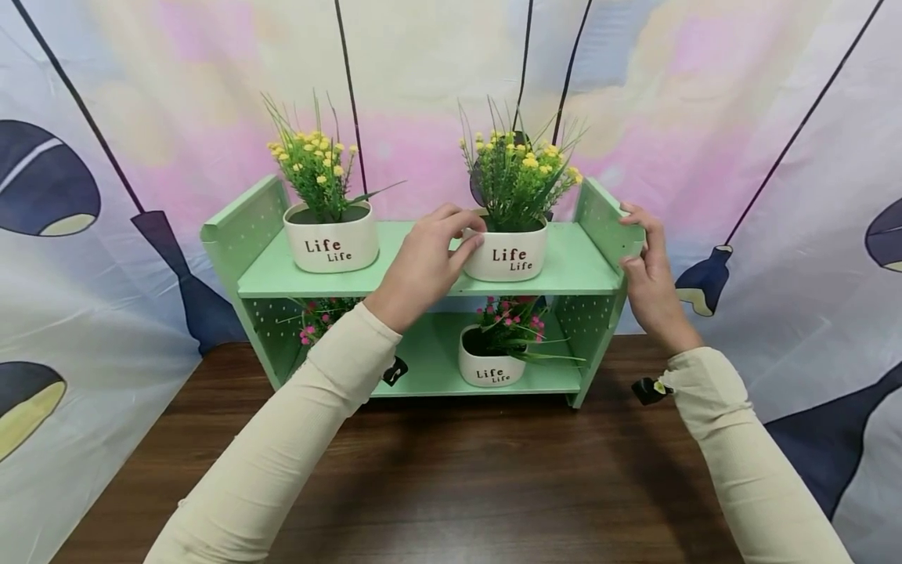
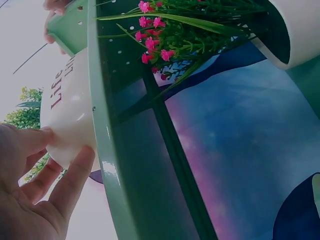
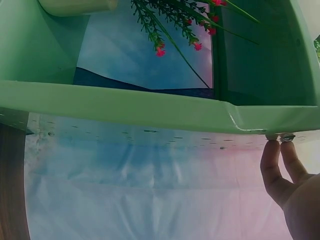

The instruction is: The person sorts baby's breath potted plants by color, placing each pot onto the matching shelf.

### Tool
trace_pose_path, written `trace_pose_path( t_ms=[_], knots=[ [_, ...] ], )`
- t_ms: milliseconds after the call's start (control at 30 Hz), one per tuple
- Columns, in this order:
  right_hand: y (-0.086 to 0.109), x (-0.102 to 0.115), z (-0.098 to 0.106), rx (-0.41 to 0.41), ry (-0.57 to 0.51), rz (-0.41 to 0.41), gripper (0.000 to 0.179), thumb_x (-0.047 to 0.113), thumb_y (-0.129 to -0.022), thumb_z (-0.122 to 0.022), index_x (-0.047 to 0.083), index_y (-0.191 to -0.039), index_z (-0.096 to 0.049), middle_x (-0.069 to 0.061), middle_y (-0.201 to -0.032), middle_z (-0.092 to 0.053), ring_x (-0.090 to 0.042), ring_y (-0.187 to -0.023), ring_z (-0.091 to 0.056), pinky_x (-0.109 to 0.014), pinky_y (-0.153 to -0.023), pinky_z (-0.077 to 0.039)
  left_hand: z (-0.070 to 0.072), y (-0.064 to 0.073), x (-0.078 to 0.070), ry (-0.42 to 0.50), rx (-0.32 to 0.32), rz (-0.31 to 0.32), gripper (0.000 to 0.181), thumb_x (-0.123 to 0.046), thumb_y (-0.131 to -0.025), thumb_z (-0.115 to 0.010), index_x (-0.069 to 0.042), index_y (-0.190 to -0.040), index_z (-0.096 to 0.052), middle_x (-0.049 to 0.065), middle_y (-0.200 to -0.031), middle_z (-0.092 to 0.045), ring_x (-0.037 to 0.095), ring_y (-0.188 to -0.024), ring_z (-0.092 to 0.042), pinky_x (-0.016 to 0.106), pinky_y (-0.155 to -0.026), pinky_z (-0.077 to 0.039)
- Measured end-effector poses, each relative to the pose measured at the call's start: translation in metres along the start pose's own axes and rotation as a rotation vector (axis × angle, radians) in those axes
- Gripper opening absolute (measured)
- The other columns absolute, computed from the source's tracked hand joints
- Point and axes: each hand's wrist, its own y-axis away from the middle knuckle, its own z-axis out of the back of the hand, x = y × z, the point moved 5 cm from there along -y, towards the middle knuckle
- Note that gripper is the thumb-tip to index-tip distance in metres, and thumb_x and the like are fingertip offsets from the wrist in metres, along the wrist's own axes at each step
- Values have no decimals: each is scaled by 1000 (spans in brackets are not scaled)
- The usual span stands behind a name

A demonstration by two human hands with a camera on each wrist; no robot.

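Two white oval flower pots lettered "Life Life", planted with yellow flowers, stand on the top board of a green two-tier shelf [image 1: 430,291]. My left hand [image 1: 430,258] holds the left end of the right-hand flower pot [image 1: 510,254] between thumb and fingers. Close up, the left wrist view has the fingertips against the pot's white side. The other yellow-flowered pot [image 1: 333,244] sits to the left, apart from both hands. At the shelf's right side panel, my right hand [image 1: 651,282] grips the upper front corner; its fingertips meet the outer face in the right wrist view.
A white pot with pink flowers [image 1: 492,368] stands on the lower board at right. More pink flowers [image 1: 324,317] show at lower left, largely behind my left arm. The shelf rests on a dark wooden table [image 1: 451,470] before a painted cloth backdrop [image 1: 423,63].
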Motion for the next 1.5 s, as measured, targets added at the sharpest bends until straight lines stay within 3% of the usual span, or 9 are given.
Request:
trace_pose_path(
  t_ms=[500,800,1033,1300,1500],
  knots=[
    [0,1,0,5,8,11,48,4,-102,-26,6,-150,-33,10,-170,-23,-31,-129,-42,-32,-84,-47,6,2,-7,-25,16,-21,16,-17,-107,-64,-8,-116,-74,8,-121,-69,25,-111,-65,40,-96,-54],
    [-2,2,1,-5,-7,14,49,2,-100,-27,5,-148,-34,8,-170,-24,-32,-130,-42,-31,-84,-48,6,-1,-7,-14,16,4,16,-16,-107,-64,-7,-116,-74,9,-124,-69,27,-117,-65,40,-99,-54],
    [-1,1,1,-4,-7,10,49,2,-100,-26,5,-149,-34,5,-172,-22,-32,-130,-41,-32,-85,-47,5,-3,-3,-2,0,10,14,-15,-107,-64,-7,-115,-74,9,-124,-68,27,-115,-64,39,-98,-54],
    [1,0,1,6,18,-10,50,1,-102,-25,7,-151,-32,12,-171,-21,-31,-132,-40,-34,-85,-47,-1,-5,3,9,-23,35,13,-14,-107,-65,-7,-114,-74,9,-123,-68,26,-114,-64,39,-96,-55],
    [1,1,-1,14,25,-11,50,-1,-102,-24,6,-151,-31,6,-173,-18,-32,-132,-40,-33,-84,-48,-1,-8,5,12,-16,55,15,-15,-107,-65,-7,-116,-73,9,-124,-67,26,-115,-64,39,-96,-57]
  ],
)
